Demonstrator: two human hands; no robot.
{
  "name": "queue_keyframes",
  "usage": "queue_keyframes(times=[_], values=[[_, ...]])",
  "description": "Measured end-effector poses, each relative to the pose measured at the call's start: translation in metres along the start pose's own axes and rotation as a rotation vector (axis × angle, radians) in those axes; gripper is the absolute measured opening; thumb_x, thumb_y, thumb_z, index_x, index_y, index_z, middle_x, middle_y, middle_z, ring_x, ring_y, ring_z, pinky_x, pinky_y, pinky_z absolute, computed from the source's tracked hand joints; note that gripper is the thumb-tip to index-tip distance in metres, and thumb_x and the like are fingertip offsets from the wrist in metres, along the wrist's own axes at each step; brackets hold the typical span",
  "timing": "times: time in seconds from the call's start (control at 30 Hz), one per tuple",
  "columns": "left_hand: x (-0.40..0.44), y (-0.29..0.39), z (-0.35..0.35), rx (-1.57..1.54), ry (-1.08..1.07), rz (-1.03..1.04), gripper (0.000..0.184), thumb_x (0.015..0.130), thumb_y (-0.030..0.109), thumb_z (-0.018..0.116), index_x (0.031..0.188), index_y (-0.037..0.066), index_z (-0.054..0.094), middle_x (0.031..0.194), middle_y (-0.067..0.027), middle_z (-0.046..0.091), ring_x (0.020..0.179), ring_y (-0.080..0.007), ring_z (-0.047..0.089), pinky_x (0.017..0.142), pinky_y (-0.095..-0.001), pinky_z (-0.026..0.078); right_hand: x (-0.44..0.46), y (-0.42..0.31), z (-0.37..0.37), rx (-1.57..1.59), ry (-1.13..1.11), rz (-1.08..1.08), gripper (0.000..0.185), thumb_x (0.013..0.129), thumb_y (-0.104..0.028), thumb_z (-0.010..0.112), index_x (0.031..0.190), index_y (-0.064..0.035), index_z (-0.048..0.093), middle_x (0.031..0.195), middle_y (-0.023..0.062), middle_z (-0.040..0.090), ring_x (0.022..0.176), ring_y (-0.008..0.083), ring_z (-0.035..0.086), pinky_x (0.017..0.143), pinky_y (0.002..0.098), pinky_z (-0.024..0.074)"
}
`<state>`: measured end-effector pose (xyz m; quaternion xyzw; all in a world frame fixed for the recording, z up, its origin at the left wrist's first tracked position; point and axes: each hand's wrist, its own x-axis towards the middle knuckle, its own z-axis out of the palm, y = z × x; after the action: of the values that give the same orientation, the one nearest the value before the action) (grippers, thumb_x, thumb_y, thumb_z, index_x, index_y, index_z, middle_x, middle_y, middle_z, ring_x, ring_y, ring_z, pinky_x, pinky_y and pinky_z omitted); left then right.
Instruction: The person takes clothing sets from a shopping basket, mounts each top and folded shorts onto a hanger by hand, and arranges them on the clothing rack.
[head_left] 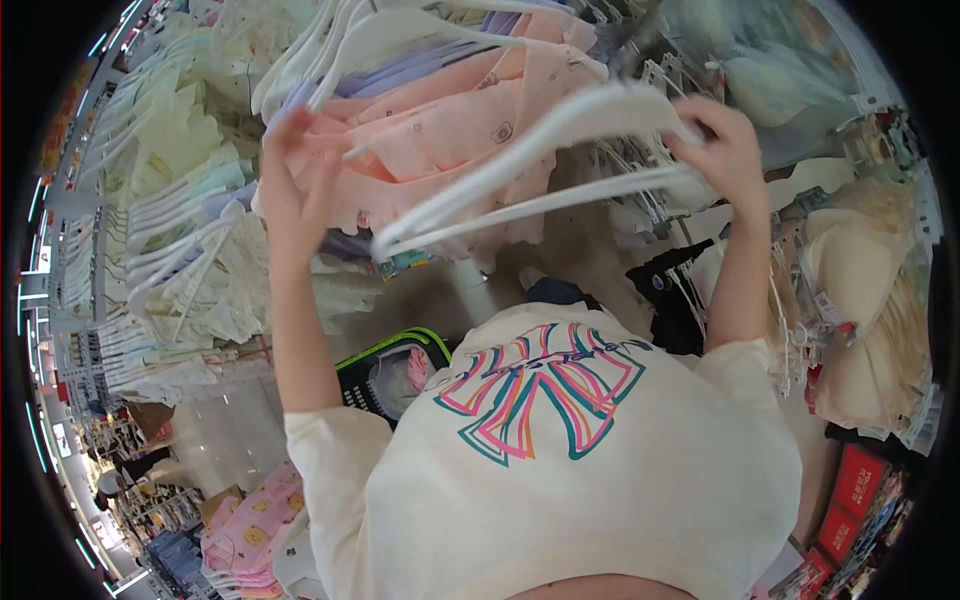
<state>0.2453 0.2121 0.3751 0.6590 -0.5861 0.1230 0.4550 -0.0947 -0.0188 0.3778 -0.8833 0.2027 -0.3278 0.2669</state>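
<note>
My right hand [722, 150] is closed around one end of a white clothes hanger [540, 135]. The hanger slants across in front of me, bare and slightly blurred, its other end low and to the left. My left hand [300, 185] is raised beside a row of pink garments [430, 140] on white hangers. Its fingers look apart, though motion smears them, and I cannot tell whether they touch the cloth. Lilac garments [400, 68] hang behind the pink ones.
Racks of pale green and white clothes [175, 140] stand to the left. Beige bras [850, 270] hang on the right. A black basket with a green rim [432, 338] is low in front of me. Folded pink clothes [255, 520] lie at lower left, red boxes [855, 480] at lower right.
</note>
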Motion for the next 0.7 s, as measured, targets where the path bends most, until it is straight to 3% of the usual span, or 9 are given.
queue_keyframes(times=[0.03, 0.07, 0.17, 0.23, 0.33, 0.43, 0.6, 0.7], values=[[-0.009, -0.002, -0.005, -0.274, -0.167, -0.134, 0.052, 0.083, 0.031, 0.060, 0.119, -0.004, 0.045, 0.111, -0.0141, 0.055, 0.097, -0.0233, 0.056, 0.089, -0.0347, 0.040, 0.018, -0.005, 0.007, 0.051, -0.003, 0.006, 0.016, 0.071, -0.012, 0.066, 0.084, -0.0041, 0.063, 0.071, 0.0010, 0.060, 0.063, 0.0086, 0.053, 0.060, 0.0245, 0.0430], [-0.015, -0.003, -0.011, -0.546, -0.335, -0.270, 0.054, 0.084, 0.034, 0.059, 0.120, -0.003, 0.045, 0.110, -0.0134, 0.056, 0.095, -0.0223, 0.057, 0.086, -0.0330, 0.042, 0.035, -0.005, 0.015, 0.103, -0.007, -0.002, 0.014, 0.075, -0.011, 0.066, 0.085, -0.0015, 0.062, 0.069, -0.0016, 0.055, 0.062, 0.0056, 0.044, 0.056, 0.0205, 0.0366], [-0.017, 0.019, -0.028, -0.702, -0.334, -0.459, 0.035, 0.086, 0.019, 0.055, 0.114, -0.002, 0.052, 0.100, -0.0107, 0.060, 0.085, -0.0151, 0.058, 0.077, -0.0259, 0.044, 0.084, -0.006, 0.037, 0.091, -0.024, 0.008, 0.019, 0.076, -0.018, 0.067, 0.087, -0.0033, 0.061, 0.068, -0.0028, 0.055, 0.061, 0.0046, 0.044, 0.056, 0.0200, 0.0365], [-0.018, 0.014, -0.034, -0.458, -0.299, -0.430, 0.034, 0.087, 0.022, 0.054, 0.113, -0.001, 0.053, 0.096, -0.0089, 0.061, 0.077, -0.0131, 0.057, 0.071, -0.0231, 0.044, 0.108, -0.012, 0.053, 0.195, -0.085, -0.008, 0.021, 0.076, -0.021, 0.067, 0.088, -0.0048, 0.062, 0.069, -0.0022, 0.056, 0.061, 0.0052, 0.046, 0.057, 0.0205, 0.0374], [-0.023, 0.004, -0.037, -0.338, -0.244, -0.486, 0.030, 0.089, 0.021, 0.053, 0.110, 0.000, 0.057, 0.089, -0.0049, 0.061, 0.070, -0.0088, 0.053, 0.066, -0.0216, 0.043, 0.139, -0.013, 0.063, 0.080, -0.187, -0.090, 0.026, 0.072, -0.015, 0.062, 0.095, -0.0039, 0.058, 0.079, 0.0154, 0.058, 0.074, 0.0324, 0.057, 0.065, 0.0360, 0.0442], [-0.036, -0.016, -0.035, -0.333, -0.205, -0.586, 0.028, 0.090, 0.019, 0.050, 0.109, 0.001, 0.058, 0.087, -0.0027, 0.060, 0.071, -0.0070, 0.051, 0.065, -0.0211, 0.042, 0.143, -0.003, 0.090, 0.120, -0.151, -0.145, 0.023, 0.076, -0.025, 0.066, 0.090, -0.0064, 0.063, 0.069, -0.0007, 0.057, 0.062, 0.0080, 0.049, 0.058, 0.0231, 0.0398], [-0.054, -0.029, -0.025, -0.275, -0.153, -0.506, 0.025, 0.092, 0.018, 0.046, 0.108, 0.002, 0.059, 0.084, -0.0005, 0.057, 0.074, -0.0075, 0.051, 0.066, -0.0198, 0.040, 0.132, -0.012, 0.104, 0.083, -0.083, -0.194, 0.027, 0.076, -0.029, 0.065, 0.091, -0.0069, 0.062, 0.071, 0.0026, 0.058, 0.066, 0.0135, 0.053, 0.063, 0.0269, 0.0424], [-0.052, -0.045, -0.023, -0.128, -0.110, -0.355, 0.025, 0.088, 0.017, 0.055, 0.108, 0.002, 0.059, 0.085, -0.0028, 0.060, 0.074, -0.0080, 0.053, 0.068, -0.0224, 0.043, 0.132, -0.012, 0.108, 0.003, -0.069, -0.240, 0.028, 0.077, -0.031, 0.064, 0.094, -0.0082, 0.061, 0.077, 0.0034, 0.059, 0.071, 0.0153, 0.055, 0.066, 0.0268, 0.0432]])
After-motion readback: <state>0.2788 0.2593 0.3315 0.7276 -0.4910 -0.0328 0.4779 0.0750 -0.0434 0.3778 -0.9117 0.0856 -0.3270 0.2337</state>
